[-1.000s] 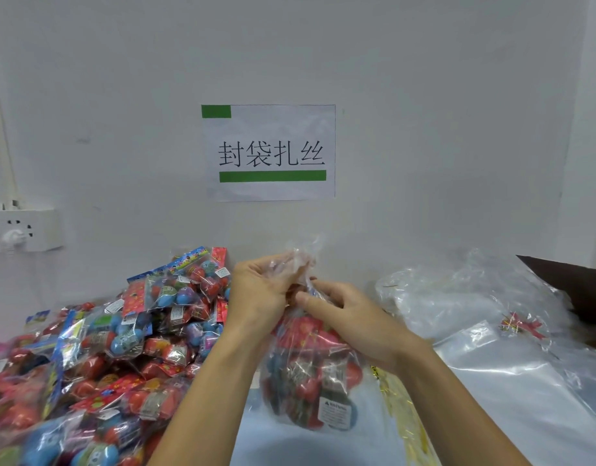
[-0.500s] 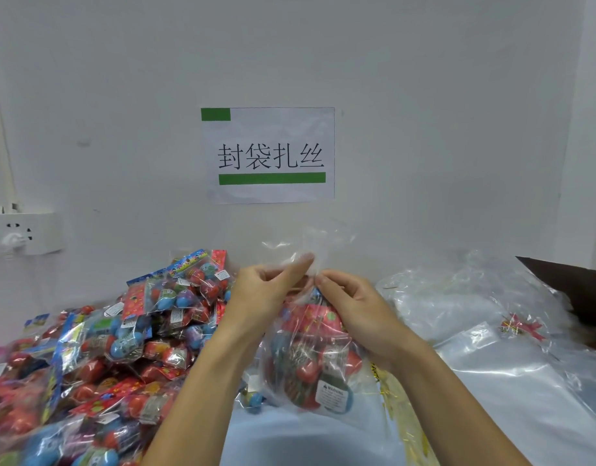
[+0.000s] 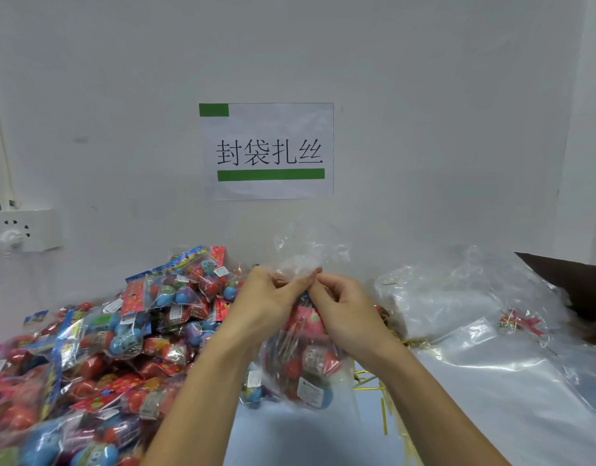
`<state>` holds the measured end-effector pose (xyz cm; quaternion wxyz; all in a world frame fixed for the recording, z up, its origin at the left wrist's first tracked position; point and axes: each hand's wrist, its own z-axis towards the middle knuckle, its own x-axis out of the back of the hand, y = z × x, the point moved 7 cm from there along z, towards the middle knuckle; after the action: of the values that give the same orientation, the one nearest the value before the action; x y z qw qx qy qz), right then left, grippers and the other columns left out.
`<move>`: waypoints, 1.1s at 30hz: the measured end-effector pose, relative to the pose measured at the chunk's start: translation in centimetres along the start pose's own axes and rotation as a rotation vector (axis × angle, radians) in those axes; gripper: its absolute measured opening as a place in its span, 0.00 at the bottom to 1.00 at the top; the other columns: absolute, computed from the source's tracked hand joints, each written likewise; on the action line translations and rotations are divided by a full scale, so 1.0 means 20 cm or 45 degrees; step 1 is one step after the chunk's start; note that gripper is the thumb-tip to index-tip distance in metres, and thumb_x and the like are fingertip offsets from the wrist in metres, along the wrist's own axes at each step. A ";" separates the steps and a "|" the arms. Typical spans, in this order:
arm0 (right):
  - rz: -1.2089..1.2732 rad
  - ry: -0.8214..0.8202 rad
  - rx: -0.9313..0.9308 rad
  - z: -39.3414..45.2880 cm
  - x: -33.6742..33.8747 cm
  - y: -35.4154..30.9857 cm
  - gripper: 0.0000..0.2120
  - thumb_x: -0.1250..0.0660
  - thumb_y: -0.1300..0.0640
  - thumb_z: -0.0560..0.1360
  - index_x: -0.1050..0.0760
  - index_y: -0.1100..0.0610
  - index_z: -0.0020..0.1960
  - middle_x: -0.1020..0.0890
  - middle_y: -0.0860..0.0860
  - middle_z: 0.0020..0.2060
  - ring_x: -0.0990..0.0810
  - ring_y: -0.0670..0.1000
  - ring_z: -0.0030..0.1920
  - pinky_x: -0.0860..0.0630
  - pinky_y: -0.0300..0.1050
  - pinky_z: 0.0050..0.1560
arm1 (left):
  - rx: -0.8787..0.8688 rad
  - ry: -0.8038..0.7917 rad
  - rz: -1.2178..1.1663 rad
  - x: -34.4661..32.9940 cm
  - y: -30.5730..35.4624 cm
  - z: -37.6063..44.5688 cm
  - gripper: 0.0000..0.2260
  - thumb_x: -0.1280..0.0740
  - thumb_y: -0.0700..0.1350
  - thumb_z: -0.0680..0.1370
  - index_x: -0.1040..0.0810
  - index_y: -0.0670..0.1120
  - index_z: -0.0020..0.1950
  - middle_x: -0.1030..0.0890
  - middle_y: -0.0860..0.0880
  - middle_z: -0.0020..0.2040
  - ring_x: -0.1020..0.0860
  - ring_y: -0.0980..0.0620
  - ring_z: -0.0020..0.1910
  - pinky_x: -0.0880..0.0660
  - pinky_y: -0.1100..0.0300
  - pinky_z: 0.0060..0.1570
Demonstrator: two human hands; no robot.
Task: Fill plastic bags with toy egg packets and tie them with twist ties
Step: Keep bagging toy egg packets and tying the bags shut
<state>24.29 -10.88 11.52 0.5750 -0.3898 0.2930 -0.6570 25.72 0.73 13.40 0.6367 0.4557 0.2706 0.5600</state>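
Since the earlier frames both hands have drawn together at the bag's neck, and the loose plastic above them now flares up taller in front of the wall.

Head view. Left hand (image 3: 268, 297) and right hand (image 3: 345, 309) meet at centre, fingertips touching, both pinching the gathered neck of a clear plastic bag (image 3: 300, 371). Fingers of each hand are curled narrowly round the twisted plastic; whether a twist tie lies between them cannot be told. Below the hands the bag hangs filled with toy egg packets (image 3: 310, 358), red and blue eggs showing through the film, its bottom just above the pale blue table (image 3: 290, 438). Above the hands the open mouth of the bag spreads as crumpled film.

Left of the arms, a large heap of loose egg packets (image 3: 115, 338) covers the table from the near edge to the wall. Right of the bag and near, thin gold twist ties (image 3: 384, 408) lie scattered on the table. Farther right lies a stack of empty clear bags (image 3: 458, 307), with a small red bundle of ties (image 3: 520, 322) resting on the plastic. A dark board (image 3: 572, 280) stands at the far right edge.

On the white wall, a paper sign (image 3: 266, 151) with green bars and printed characters hangs above the hands; a white wall socket (image 3: 19, 230) sits at far left.
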 end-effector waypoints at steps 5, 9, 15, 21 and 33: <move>0.252 -0.047 -0.118 0.01 0.01 0.02 0.13 0.36 0.46 0.76 0.14 0.49 0.49 0.13 0.52 0.46 0.15 0.52 0.48 0.19 0.53 0.50 | -0.014 0.311 -0.096 0.08 0.00 0.01 0.08 0.31 0.49 0.79 0.14 0.52 0.44 0.13 0.52 0.40 0.16 0.57 0.37 0.22 0.66 0.33; -0.019 0.274 -0.249 -0.02 0.25 0.15 0.11 0.34 0.55 0.79 0.14 0.54 0.43 0.13 0.51 0.40 0.17 0.47 0.40 0.23 0.38 0.38 | -0.079 0.543 -0.040 0.26 0.01 -0.01 0.06 0.30 0.52 0.77 0.15 0.55 0.43 0.15 0.61 0.35 0.19 0.65 0.34 0.26 0.72 0.29; -0.741 0.314 -0.527 -0.14 0.41 0.53 0.14 0.34 0.61 0.77 0.20 0.60 0.33 0.26 0.54 0.26 0.31 0.49 0.31 0.34 0.42 0.33 | 0.054 0.596 -0.012 0.36 -0.07 -0.02 0.03 0.26 0.51 0.74 0.15 0.53 0.42 0.15 0.57 0.35 0.16 0.58 0.37 0.22 0.66 0.35; -1.139 0.183 -0.659 -0.22 0.30 0.72 0.08 0.32 0.51 0.76 0.17 0.52 0.43 0.16 0.46 0.39 0.19 0.49 0.43 0.22 0.44 0.44 | 0.105 0.600 -0.006 0.38 -0.09 -0.02 0.03 0.25 0.49 0.73 0.16 0.51 0.42 0.15 0.55 0.34 0.17 0.59 0.32 0.25 0.70 0.27; -1.135 0.272 -0.630 -0.21 0.29 0.66 0.09 0.38 0.57 0.76 0.20 0.56 0.42 0.17 0.50 0.38 0.20 0.51 0.42 0.22 0.47 0.42 | 0.096 0.549 -0.028 0.35 -0.11 -0.01 0.03 0.25 0.48 0.74 0.14 0.50 0.42 0.13 0.52 0.38 0.15 0.51 0.41 0.19 0.55 0.44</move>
<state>27.49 -19.07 -0.75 0.0968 -0.5319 0.3022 -0.7851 28.19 7.58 12.66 0.5525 0.3460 0.4263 0.6271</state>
